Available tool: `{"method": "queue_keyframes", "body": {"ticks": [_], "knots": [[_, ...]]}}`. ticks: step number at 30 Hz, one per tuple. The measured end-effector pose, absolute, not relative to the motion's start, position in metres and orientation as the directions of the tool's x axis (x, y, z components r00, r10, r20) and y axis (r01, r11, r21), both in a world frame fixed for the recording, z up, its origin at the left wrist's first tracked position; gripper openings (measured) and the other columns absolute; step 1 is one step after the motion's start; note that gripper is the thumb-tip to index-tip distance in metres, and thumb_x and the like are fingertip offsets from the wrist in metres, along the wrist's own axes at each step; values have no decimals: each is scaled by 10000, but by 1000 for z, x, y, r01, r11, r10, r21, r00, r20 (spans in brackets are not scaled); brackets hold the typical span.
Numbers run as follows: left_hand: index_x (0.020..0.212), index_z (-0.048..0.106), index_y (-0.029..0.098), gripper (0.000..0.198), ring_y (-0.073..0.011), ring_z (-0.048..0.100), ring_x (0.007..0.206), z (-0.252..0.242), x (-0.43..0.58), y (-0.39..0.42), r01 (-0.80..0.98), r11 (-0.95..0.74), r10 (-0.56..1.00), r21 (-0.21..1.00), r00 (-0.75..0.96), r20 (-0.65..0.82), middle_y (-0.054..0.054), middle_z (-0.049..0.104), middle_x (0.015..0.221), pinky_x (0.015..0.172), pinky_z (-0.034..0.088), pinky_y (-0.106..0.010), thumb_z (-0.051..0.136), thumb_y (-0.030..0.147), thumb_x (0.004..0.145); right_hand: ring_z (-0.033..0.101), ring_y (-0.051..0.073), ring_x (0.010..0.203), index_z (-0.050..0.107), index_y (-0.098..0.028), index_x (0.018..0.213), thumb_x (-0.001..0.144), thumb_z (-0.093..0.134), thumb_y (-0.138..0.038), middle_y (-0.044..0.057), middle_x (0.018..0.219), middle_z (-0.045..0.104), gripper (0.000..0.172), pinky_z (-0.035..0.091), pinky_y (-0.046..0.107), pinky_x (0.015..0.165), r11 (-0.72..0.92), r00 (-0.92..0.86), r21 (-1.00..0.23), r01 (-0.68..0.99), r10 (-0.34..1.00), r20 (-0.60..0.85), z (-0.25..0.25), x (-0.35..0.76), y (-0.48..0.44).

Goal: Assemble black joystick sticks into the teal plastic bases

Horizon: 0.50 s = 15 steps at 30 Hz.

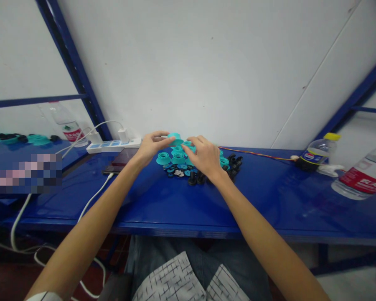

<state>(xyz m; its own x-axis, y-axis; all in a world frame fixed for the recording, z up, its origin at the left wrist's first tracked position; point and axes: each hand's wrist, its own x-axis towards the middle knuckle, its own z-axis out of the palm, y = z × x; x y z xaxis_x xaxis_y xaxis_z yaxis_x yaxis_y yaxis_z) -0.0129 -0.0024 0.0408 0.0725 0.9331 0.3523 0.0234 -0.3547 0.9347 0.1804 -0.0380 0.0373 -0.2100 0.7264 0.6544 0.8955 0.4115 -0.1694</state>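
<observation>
Left hand point(152, 148): fingers point(163, 138) closed narrow on the side of a teal plastic spool point(176, 139), which sits at the top of the parts pile. Right hand point(205, 158): fingers point(192, 142) curved, tips at teal parts at the pile's 12 o'clock edge; whether they hold anything, cannot tell.

Pile of 2 part types, teal spools point(178, 159) and black plastic fittings point(192, 179), lies between and below both hands on a blue metal bench point(301, 196); black items concentrated at 4 o'clock.

From the pile: white power strip point(113, 145) at 9 to 10 o'clock, smartphone point(119, 161) at 9 o'clock, Pepsi bottle point(315, 156) at 3 o'clock, clear water bottle point(362, 177) further out at 3 to 4 o'clock. Orange-red wire point(253, 153) runs along the bench's rear edge at 2 to 3 o'clock.
</observation>
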Motion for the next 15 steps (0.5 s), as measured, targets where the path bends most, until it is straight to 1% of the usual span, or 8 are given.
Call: {"method": "queue_keyframes", "body": {"ticks": [3, 5, 7, 9, 10, 11, 13, 15], "knots": [[975, 682, 159, 498, -225, 696, 858, 28, -29, 15, 338, -412, 895, 846, -23, 446, -91, 751, 881, 738, 514, -283, 792, 509, 639, 616, 167, 787, 665, -202, 1154, 986, 418, -423, 76, 1071, 685, 372, 368, 267, 702, 404, -154, -235, 884, 727, 669, 40, 182, -39], [960, 695, 177, 475, -240, 681, 922, 18, -39, 28, 607, -406, 837, 683, -52, 544, -97, 749, 930, 770, 502, -280, 794, 500, 626, 613, 156, 760, 691, -199, 1076, 986, 421, -410, 67, 1032, 693, 354, 370, 266, 703, 409, -152, -250, 878, 733, 663, 41, 182, -40], [1021, 701, 194, 483, -259, 672, 965, 8, -46, 38, 780, -333, 827, 531, -30, 562, -109, 743, 990, 811, 495, -302, 754, 518, 667, 613, 152, 755, 710, -197, 1002, 982, 430, -407, 63, 991, 696, 351, 368, 265, 694, 423, -172, -245, 872, 736, 655, 41, 180, -41], [1095, 696, 191, 518, -283, 669, 984, 1, -47, 45, 874, -203, 858, 442, -58, 510, -124, 736, 1032, 833, 498, -336, 691, 551, 723, 614, 150, 751, 721, -193, 951, 981, 437, -405, 64, 967, 696, 356, 367, 265, 686, 442, -195, -237, 865, 732, 653, 41, 177, -42], [1117, 699, 195, 508, -292, 666, 1004, -3, -46, 47, 902, -152, 878, 405, -65, 474, -124, 734, 1053, 849, 498, -348, 671, 541, 747, 613, 148, 744, 725, -191, 933, 980, 441, -403, 64, 956, 695, 357, 366, 265, 681, 453, -205, -234, 860, 728, 654, 40, 175, -42], [1103, 716, 200, 445, -296, 667, 1013, -5, -45, 49, 920, -108, 896, 377, -74, 437, -123, 736, 1064, 865, 498, -357, 638, 502, 785, 612, 146, 736, 728, -189, 920, 978, 448, -399, 63, 947, 695, 355, 365, 266, 676, 463, -214, -232, 855, 724, 656, 40, 174, -42], [1056, 751, 208, 342, -292, 673, 1018, -10, -42, 53, 930, -102, 926, 354, -41, 376, -113, 742, 1074, 887, 498, -360, 561, 405, 851, 610, 142, 721, 732, -186, 898, 972, 465, -390, 59, 932, 695, 344, 362, 266, 664, 479, -223, -232, 847, 715, 663, 40, 172, -42], [1036, 766, 225, 314, -274, 678, 1021, -12, -40, 55, 925, -132, 934, 357, -5, 356, -88, 745, 1088, 902, 497, -340, 521, 326, 869, 610, 143, 716, 735, -185, 883, 968, 476, -387, 56, 920, 696, 340, 359, 268, 655, 486, -223, -231, 843, 706, 672, 40, 172, -43]]}}
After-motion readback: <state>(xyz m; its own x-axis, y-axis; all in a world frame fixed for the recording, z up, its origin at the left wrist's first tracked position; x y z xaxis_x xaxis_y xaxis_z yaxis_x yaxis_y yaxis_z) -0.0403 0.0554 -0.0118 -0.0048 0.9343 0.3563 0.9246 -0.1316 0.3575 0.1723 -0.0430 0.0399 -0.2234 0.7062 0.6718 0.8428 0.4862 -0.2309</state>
